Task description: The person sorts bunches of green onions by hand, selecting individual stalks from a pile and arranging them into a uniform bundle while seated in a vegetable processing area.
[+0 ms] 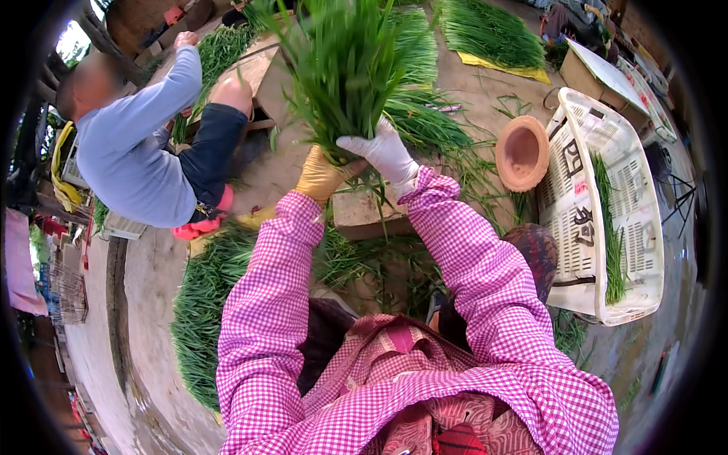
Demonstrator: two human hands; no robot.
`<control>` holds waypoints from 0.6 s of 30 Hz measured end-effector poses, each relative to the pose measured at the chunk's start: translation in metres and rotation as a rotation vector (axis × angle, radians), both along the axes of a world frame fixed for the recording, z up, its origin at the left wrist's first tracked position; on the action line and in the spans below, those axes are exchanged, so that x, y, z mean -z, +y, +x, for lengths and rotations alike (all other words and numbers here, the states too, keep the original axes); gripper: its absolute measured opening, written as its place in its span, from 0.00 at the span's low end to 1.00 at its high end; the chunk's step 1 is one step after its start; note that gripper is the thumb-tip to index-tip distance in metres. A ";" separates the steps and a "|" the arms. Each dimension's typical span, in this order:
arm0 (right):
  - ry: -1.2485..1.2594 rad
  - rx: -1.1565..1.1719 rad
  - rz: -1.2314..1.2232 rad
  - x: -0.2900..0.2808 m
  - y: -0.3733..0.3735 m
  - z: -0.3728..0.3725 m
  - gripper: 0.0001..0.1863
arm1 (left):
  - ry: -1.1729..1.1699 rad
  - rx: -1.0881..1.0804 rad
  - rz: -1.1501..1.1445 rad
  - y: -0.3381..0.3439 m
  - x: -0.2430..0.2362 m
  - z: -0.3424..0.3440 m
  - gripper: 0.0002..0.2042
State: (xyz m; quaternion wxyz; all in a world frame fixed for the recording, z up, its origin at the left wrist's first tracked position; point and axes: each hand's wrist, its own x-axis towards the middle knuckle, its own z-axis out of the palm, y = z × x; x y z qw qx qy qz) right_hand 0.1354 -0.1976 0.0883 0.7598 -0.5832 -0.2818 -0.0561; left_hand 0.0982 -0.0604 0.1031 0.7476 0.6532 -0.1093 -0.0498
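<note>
An upright bunch of long green leafy stalks is held up in front of me in both hands. My left hand, in a yellow glove, is closed round its lower end. My right hand, in a white glove, grips the bunch just above and right of the left. Loose stems dangle below my hands over a low block. A dense pile of cut greens lies at my lower left, and more loose stalks lie beyond my right hand.
A co-worker sits at the left. A white plastic crate holding some stalks stands at the right, beside a round tan bowl-like object. Another stack of greens lies on yellow sheeting at the back, near a pale box.
</note>
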 end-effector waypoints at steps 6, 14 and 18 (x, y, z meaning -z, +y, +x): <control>0.202 0.042 -0.186 0.050 -0.003 0.010 0.31 | -0.028 -0.009 0.174 -0.009 0.051 0.017 0.29; -0.021 0.151 -0.501 0.020 -0.016 0.012 0.27 | 0.243 0.195 -0.457 -0.017 0.039 0.021 0.22; -0.178 0.236 -0.531 0.024 -0.013 0.014 0.33 | -0.027 0.008 0.189 -0.022 0.042 0.028 0.21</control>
